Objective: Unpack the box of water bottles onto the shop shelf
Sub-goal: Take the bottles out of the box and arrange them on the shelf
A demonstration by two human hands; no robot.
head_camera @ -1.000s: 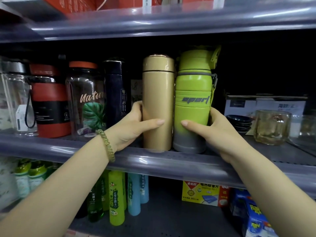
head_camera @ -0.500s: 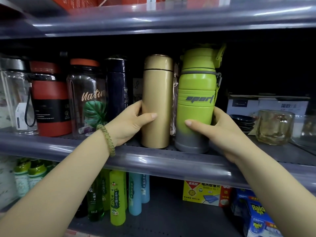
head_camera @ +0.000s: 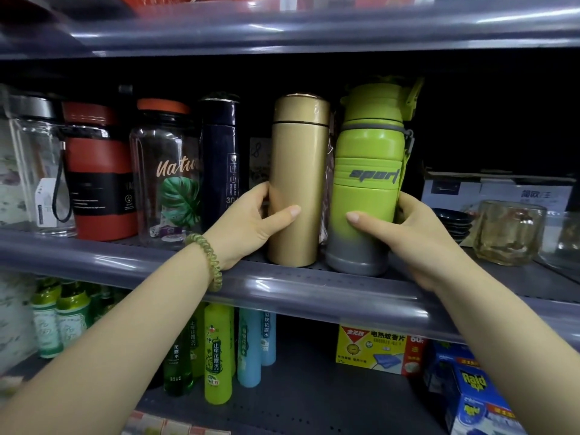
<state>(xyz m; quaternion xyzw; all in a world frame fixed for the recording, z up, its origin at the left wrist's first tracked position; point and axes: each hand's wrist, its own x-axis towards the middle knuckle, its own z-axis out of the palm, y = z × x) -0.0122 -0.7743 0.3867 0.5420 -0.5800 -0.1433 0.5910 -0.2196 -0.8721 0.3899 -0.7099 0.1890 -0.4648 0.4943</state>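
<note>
Hands gripping two bottles standing at the shelf (head_camera: 314, 293) front edge.
Left hand (head_camera: 248, 227) is clasping the gold flask (head_camera: 298, 171); right hand (head_camera: 408, 233) is clasping the green sport bottle (head_camera: 367, 171). Navy flask (head_camera: 221, 152) and glass cup (head_camera: 508, 230) are flanking them.

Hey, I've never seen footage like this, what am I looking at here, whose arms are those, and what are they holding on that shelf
No machine here: a person wears a camera on the head, so you see their own arms reaching forward. The left hand grips a gold flask; the right hand grips a green sport bottle. Both stand upright, side by side, on the grey shop shelf. To their left are a navy flask, a clear leaf-print bottle and a red bottle. The shelf below holds other boxed and bottled goods.
</note>
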